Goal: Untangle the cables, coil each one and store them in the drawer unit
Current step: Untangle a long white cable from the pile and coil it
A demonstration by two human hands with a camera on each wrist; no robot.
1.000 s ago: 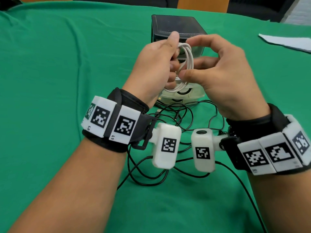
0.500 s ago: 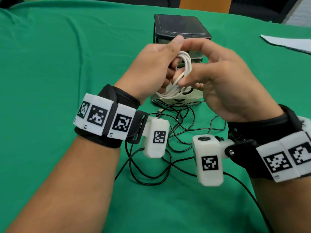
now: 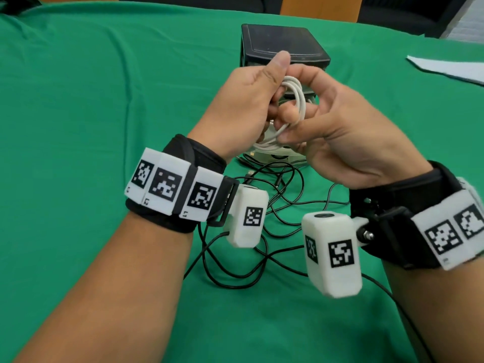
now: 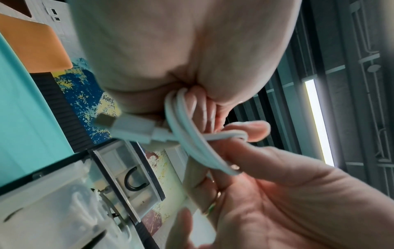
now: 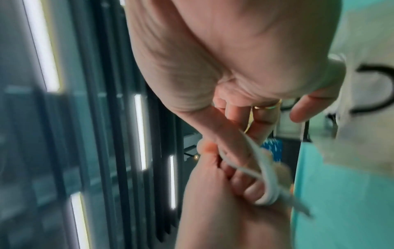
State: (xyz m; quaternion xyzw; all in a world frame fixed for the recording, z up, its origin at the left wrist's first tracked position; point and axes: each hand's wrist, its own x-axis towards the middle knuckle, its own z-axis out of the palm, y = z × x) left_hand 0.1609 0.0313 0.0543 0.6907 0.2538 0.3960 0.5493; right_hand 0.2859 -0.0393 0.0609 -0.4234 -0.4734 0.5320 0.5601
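Note:
A white cable (image 3: 296,100) is wound into a small coil and held in the air above the table between both hands. My left hand (image 3: 248,106) grips the coil from the left with curled fingers and its thumb up. My right hand (image 3: 337,127) pinches a strand of the coil (image 4: 187,134) between thumb and forefinger. The cable's white plug (image 4: 127,128) sticks out to the side. Behind the hands stands the drawer unit (image 3: 282,48) with a black top. A tangle of black cables (image 3: 264,213) lies on the green cloth below the wrists.
The table is covered with green cloth (image 3: 91,100). A white sheet of paper (image 3: 450,69) lies at the far right. In the left wrist view a clear drawer front with a dark handle (image 4: 134,182) shows below the hands.
My right hand has shifted its hold on the white coil, thumb and forefinger now pinching a strand lower down. Both hands stay together in front of the drawer unit.

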